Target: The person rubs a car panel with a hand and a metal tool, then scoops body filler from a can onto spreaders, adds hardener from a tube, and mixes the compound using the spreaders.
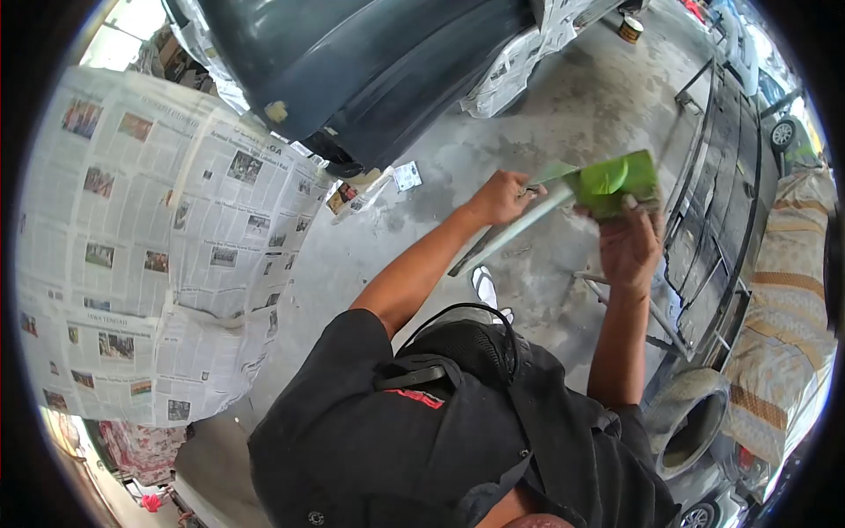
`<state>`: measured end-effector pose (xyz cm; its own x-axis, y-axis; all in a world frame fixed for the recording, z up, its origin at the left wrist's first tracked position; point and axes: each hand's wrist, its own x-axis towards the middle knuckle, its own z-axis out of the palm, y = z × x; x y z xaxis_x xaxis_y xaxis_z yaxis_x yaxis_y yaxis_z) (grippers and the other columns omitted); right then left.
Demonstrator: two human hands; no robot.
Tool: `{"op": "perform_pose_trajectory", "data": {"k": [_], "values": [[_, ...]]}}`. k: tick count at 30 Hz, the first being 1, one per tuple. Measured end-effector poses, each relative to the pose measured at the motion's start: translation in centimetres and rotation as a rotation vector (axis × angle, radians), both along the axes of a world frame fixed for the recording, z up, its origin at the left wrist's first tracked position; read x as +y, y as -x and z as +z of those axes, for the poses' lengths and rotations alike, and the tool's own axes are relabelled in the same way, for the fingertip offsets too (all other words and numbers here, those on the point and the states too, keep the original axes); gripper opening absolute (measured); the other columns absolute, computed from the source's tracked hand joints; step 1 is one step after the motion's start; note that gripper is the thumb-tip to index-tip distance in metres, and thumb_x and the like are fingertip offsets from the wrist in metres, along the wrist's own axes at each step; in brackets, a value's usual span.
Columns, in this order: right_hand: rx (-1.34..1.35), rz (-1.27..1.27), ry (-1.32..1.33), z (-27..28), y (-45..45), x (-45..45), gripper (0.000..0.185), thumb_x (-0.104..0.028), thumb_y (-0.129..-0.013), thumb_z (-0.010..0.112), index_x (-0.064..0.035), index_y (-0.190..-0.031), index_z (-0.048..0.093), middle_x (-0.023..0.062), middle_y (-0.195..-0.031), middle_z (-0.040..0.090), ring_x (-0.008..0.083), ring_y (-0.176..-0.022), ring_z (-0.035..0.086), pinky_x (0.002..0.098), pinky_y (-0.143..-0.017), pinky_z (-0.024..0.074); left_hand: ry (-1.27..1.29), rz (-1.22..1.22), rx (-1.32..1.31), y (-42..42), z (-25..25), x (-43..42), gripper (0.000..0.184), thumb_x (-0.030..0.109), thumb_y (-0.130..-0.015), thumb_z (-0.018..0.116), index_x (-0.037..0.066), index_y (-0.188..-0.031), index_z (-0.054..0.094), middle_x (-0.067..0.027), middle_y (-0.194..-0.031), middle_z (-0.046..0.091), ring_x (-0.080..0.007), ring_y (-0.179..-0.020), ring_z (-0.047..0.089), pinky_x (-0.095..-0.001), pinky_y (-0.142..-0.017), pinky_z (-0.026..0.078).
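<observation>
My right hand (pixel 632 245) grips a flat green board (pixel 647 180) from below, with the thumb on its near edge. A bright green dab of paste (pixel 606 178) lies on the board. My left hand (pixel 502 197) is closed on a thin, pale-green putty spreader (pixel 554 172), which reaches toward the board's left edge; I cannot tell whether they touch. Below and between my hands runs a long, pale, narrow strip (pixel 515 231) with a dark edge, slanting down to the left. Whether my left hand touches this strip is unclear.
A dark car body panel (pixel 370 70) edged with newspaper masking stands ahead. Newspaper sheets (pixel 132 255) cover a large shape at left. A metal stand (pixel 656 321) and a dark slatted frame (pixel 726 167) are at right, near a grey ring-shaped part (pixel 691 418). A can (pixel 630 29) stands on the floor.
</observation>
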<state>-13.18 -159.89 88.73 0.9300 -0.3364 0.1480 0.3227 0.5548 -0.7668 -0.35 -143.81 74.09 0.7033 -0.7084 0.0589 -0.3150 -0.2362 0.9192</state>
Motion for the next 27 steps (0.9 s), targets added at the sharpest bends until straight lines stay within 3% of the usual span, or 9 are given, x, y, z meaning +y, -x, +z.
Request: {"op": "perform_pose_trajectory", "data": {"k": [2, 4, 6, 10, 11, 13, 16, 22, 27], "values": [[-0.091, 0.001, 0.062, -2.1, -1.6, -2.3, 0.037, 0.000, -0.090, 0.049, 0.0059, -0.127, 0.051, 0.0197, -0.117, 0.059, 0.0334, -0.104, 0.062, 0.0460, -0.088, 0.0532, 0.225, -0.106, -0.080, -2.4, -0.2, 0.1, 0.016, 0.008, -0.083, 0.063, 0.000, -0.096, 0.068, -0.0077, -0.084, 0.071, -0.0139, -0.062, 0.057, -0.0299, -0.061, 0.047], [-0.193, -0.087, 0.359, -2.8, -2.8, -3.7, 0.030, 0.003, -0.089, 0.049, 0.0075, -0.116, 0.060, 0.0200, -0.116, 0.061, 0.0331, -0.110, 0.060, 0.0442, -0.096, 0.0464, 0.033, -0.286, 0.521, -3.9, 2.9, 1.2, 0.016, 0.011, -0.081, 0.067, 0.004, -0.096, 0.070, -0.0026, -0.081, 0.068, -0.0079, -0.055, 0.052, -0.0250, -0.049, 0.041], [-0.282, -0.037, 0.627, -2.6, -4.8, -4.6, 0.030, 0.005, -0.083, 0.053, 0.0038, -0.110, 0.066, 0.0209, -0.116, 0.061, 0.0340, -0.115, 0.057, 0.0431, -0.099, 0.0422, 0.099, -0.339, 0.581, -4.2, 4.1, 1.2, 0.019, 0.011, -0.078, 0.070, 0.005, -0.096, 0.069, 0.0005, -0.075, 0.062, -0.0049, -0.051, 0.048, -0.0198, -0.042, 0.033], [-0.322, 0.162, 0.811, -4.0, -7.2, -4.9, 0.043, 0.007, -0.078, 0.053, -0.0093, -0.115, 0.068, 0.0204, -0.117, 0.060, 0.0422, -0.118, 0.054, 0.0492, -0.103, 0.0391, 0.071, -0.365, 0.803, -4.9, 2.4, 1.2, 0.022, 0.012, -0.077, 0.071, 0.005, -0.098, 0.066, -0.0002, -0.074, 0.060, -0.0065, -0.051, 0.049, -0.0213, -0.040, 0.035], [-0.259, 0.206, 0.914, -4.7, -7.4, -5.1, 0.050, 0.001, -0.068, 0.058, -0.0110, -0.115, 0.069, 0.0206, -0.120, 0.059, 0.0417, -0.123, 0.050, 0.0487, -0.104, 0.0373, 0.086, -0.381, 0.827, -5.0, 2.1, 0.9, 0.023, 0.012, -0.077, 0.071, 0.006, -0.098, 0.065, -0.0008, -0.075, 0.060, -0.0064, -0.052, 0.050, -0.0218, -0.041, 0.037], [-0.170, 0.218, 0.944, -6.8, -7.6, -5.2, 0.050, -0.004, -0.063, 0.060, -0.0140, -0.111, 0.073, 0.0184, -0.125, 0.057, 0.0389, -0.128, 0.045, 0.0472, -0.106, 0.0359, 0.140, -0.340, 0.897, -5.1, 2.5, 0.1, 0.039, 0.017, -0.075, 0.077, 0.006, -0.109, 0.061, -0.0004, -0.078, 0.061, -0.0057, -0.053, 0.052, -0.0217, -0.041, 0.037], [-0.195, 0.160, 1.030, -6.5, -7.1, -7.3, 0.052, -0.002, -0.063, 0.061, -0.0187, -0.111, 0.073, 0.0160, -0.127, 0.056, 0.0368, -0.128, 0.046, 0.0476, -0.106, 0.0355, -0.057, -0.332, 0.980, -5.8, 4.0, -0.9, 0.044, 0.007, -0.070, 0.079, 0.002, -0.110, 0.059, -0.0046, -0.078, 0.066, -0.0078, -0.049, 0.052, -0.0209, -0.039, 0.037], [0.024, -0.101, 1.191, -6.8, -2.2, -11.4, 0.060, 0.003, -0.066, 0.062, -0.0277, -0.118, 0.069, 0.0129, -0.127, 0.056, 0.0325, -0.126, 0.048, 0.0446, -0.104, 0.0362, -0.194, -0.499, 0.958, -5.8, 4.5, -5.7, 0.017, -0.003, -0.075, 0.073, 0.001, -0.090, 0.067, -0.0066, -0.077, 0.067, -0.0082, -0.048, 0.052, -0.0203, -0.038, 0.036], [0.310, -0.400, 1.119, -9.0, 6.9, -14.0, 0.049, 0.005, -0.076, 0.061, -0.0194, -0.118, 0.068, 0.0117, -0.125, 0.058, 0.0279, -0.115, 0.054, 0.0388, -0.094, 0.0438, -0.237, -0.648, 0.775, -4.4, 5.5, -10.5, 0.016, -0.002, -0.074, 0.071, 0.002, -0.090, 0.068, -0.0049, -0.073, 0.065, -0.0084, -0.049, 0.050, -0.0203, -0.039, 0.033]]}}
